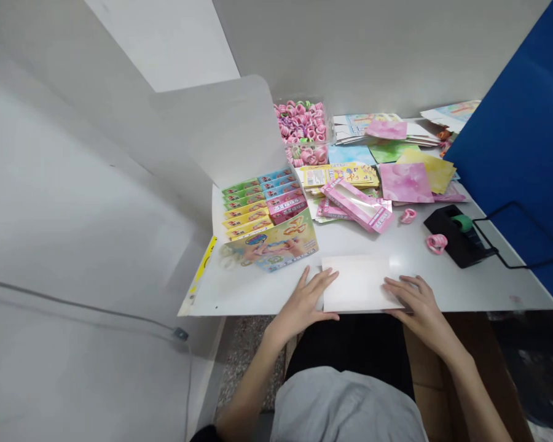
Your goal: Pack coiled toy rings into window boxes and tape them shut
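Note:
A blank white card sheet [362,283] lies at the front edge of the table. My left hand [306,301] holds its left side, fingertips on top and thumb at the front edge. My right hand [417,299] grips the right side in the same manner, its thumb partly under the near edge. The underside of the card is hidden. Beyond it lies a pink window box [358,205], tilted across other flattened pink packs. To the left stands an open display box [283,242] filled with rows of green, yellow, blue and pink small boxes.
A black tape dispenser [458,236] stands at the right, beside a pink striped roll [437,244] and another pink roll [408,215]. Behind are a clear bin [329,126] of pink coils, yellow printed cartons [341,176] and pink sheets [405,183]. A blue panel [525,135] borders the right.

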The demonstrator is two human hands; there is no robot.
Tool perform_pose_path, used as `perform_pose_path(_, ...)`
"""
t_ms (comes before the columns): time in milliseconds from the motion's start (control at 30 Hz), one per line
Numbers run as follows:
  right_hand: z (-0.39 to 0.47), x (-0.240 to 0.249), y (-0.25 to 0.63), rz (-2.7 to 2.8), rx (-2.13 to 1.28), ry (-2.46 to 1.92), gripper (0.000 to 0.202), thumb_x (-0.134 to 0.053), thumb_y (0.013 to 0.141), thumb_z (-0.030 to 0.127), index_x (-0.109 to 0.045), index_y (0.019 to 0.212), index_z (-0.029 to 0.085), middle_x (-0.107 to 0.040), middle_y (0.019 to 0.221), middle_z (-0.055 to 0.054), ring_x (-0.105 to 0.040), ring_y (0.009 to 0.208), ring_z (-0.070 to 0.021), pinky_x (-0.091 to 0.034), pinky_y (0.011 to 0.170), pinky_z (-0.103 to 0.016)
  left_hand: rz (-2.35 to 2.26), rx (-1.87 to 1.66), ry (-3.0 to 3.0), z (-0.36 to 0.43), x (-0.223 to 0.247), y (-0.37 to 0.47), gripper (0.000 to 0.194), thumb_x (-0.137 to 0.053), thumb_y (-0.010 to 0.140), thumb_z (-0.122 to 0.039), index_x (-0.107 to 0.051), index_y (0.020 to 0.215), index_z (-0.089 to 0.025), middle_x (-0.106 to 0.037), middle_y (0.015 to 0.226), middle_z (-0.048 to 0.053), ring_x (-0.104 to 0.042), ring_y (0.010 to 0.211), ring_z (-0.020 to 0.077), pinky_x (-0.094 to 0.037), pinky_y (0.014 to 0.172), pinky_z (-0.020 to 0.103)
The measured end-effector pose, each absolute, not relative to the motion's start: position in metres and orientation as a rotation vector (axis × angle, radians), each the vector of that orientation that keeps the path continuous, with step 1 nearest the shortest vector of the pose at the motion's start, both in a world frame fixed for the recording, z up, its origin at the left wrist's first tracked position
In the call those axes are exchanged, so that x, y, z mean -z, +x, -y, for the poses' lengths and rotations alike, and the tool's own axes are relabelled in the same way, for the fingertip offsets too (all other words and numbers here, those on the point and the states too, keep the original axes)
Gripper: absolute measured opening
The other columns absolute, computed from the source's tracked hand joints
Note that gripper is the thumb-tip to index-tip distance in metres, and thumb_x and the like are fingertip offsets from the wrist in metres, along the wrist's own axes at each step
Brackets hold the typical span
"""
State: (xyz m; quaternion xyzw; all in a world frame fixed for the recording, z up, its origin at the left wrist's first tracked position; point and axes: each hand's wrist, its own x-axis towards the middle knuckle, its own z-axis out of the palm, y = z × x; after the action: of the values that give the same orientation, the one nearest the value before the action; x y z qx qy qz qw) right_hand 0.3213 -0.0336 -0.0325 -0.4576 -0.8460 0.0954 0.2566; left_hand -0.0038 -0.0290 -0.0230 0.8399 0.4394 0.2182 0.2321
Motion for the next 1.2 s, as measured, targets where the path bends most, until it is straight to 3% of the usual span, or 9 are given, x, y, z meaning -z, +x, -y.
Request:
perform_pose_path(167, 0.031, 0.035, 0.319, 2.186, -0.225, -1.330, 0.045, -0.052, 0.102, 0.041, -0.049, 0.145, 0.028, -0.074, 0.112, -0.008, -0.057, 0.108, -0.0298, -0.037, 0.112, -0.059, -1.276, -0.756, 2.076, 0.029, 0.026, 0.002, 0.073, -0.064, 0.097, -0.038, -0.023, 0.158, -0.032, -0.059, 0.147, 0.008, -0.064, 0.129, 0.0183, -0.020, 0.130, 0.048)
perform_pose_path(300, 0.022, 0.036, 0.310, 2.114, -0.199, -1.380, 0.058, -0.051, 0.102, 0.044, -0.037, 0.154, 0.026, -0.076, 0.100, -0.008, -0.058, 0.094, -0.0296, -0.041, 0.107, -0.058, -1.384, -0.797, 1.946, 0.034, 0.024, 0.014, 0.077, -0.065, 0.097, -0.035, -0.021, 0.160, -0.032, -0.066, 0.140, 0.008, -0.064, 0.128, 0.0202, -0.027, 0.127, 0.048)
perform_pose_path(433, 0.018, 0.040, 0.306, 2.063, -0.027, -1.345, 0.048, -0.048, 0.104, 0.037, -0.044, 0.150, 0.024, -0.074, 0.091, -0.008, -0.058, 0.091, -0.0297, -0.044, 0.101, -0.053, -1.483, -0.859, 1.933, 0.042, 0.028, 0.022, 0.066, -0.059, 0.100, -0.033, -0.028, 0.158, -0.032, -0.068, 0.135, 0.007, -0.065, 0.127, 0.0213, -0.050, 0.111, 0.040)
perform_pose_path(533, 0.016, 0.041, 0.301, 1.979, -0.012, -1.383, 0.039, -0.051, 0.102, 0.035, -0.053, 0.140, 0.023, -0.072, 0.087, -0.008, -0.058, 0.090, -0.0293, -0.047, 0.092, -0.047, -1.650, -0.913, 1.901, 0.041, 0.034, 0.031, 0.063, -0.060, 0.100, -0.031, -0.033, 0.156, -0.031, -0.069, 0.132, 0.007, -0.072, 0.112, 0.0214, -0.059, 0.095, 0.035)
perform_pose_path(667, 0.010, 0.038, 0.293, 1.874, -0.103, -1.451, 0.033, -0.055, 0.101, 0.038, -0.062, 0.128, 0.021, -0.069, 0.082, -0.007, -0.058, 0.080, -0.0262, -0.048, 0.083, -0.042, -1.899, -0.977, 1.895, 0.033, 0.038, 0.046, 0.056, -0.062, 0.098, -0.032, -0.043, 0.151, -0.026, -0.072, 0.121, 0.008, -0.075, 0.096, 0.0201, -0.060, 0.080, 0.029)
perform_pose_path(833, 0.013, 0.025, 0.288, 1.882, -0.264, -1.387, 0.034, -0.055, 0.101, 0.037, -0.068, 0.129, 0.024, -0.066, 0.076, -0.004, -0.056, 0.076, -0.0240, -0.049, 0.079, -0.041, -1.773, -1.189, 1.969, 0.031, 0.032, 0.049, 0.039, -0.057, 0.100, -0.031, -0.058, 0.139, -0.022, -0.072, 0.111, 0.009, -0.071, 0.099, 0.0198, -0.057, 0.087, 0.031)
perform_pose_path(933, 0.024, 0.010, 0.289, 1.779, -0.393, -1.302, 0.035, -0.059, 0.099, 0.032, -0.068, 0.132, 0.026, -0.070, 0.083, -0.004, -0.059, 0.078, -0.0218, -0.051, 0.077, -0.038, -1.596, -1.309, 1.864, 0.038, 0.020, 0.043, 0.035, -0.060, 0.099, -0.038, -0.065, 0.130, -0.023, -0.074, 0.104, 0.006, -0.068, 0.096, 0.0185, -0.054, 0.093, 0.032)
perform_pose_path(1067, 0.031, -0.020, 0.294, 1.618, -0.621, -1.392, 0.035, -0.065, 0.095, 0.039, -0.072, 0.127, 0.028, -0.076, 0.112, -0.006, -0.068, 0.099, -0.0231, -0.054, 0.089, -0.038, -1.470, -1.244, 1.531, 0.046, -0.013, 0.040, 0.042, -0.061, 0.097, -0.045, -0.063, 0.134, -0.025, -0.073, 0.119, 0.007, -0.067, 0.095, 0.0173, -0.054, 0.089, 0.029)
perform_pose_path(1200, 0.015, -0.046, 0.300, 1.578, -0.925, -1.427, 0.055, -0.080, 0.078, 0.049, -0.074, 0.126, 0.023, -0.072, 0.131, -0.009, -0.067, 0.118, -0.0307, -0.056, 0.097, -0.041, -1.335, -1.150, 1.397, 0.034, -0.044, 0.042, 0.050, -0.056, 0.098, -0.050, -0.058, 0.140, -0.024, -0.068, 0.133, 0.008, -0.064, 0.119, 0.0217, -0.049, 0.102, 0.031)
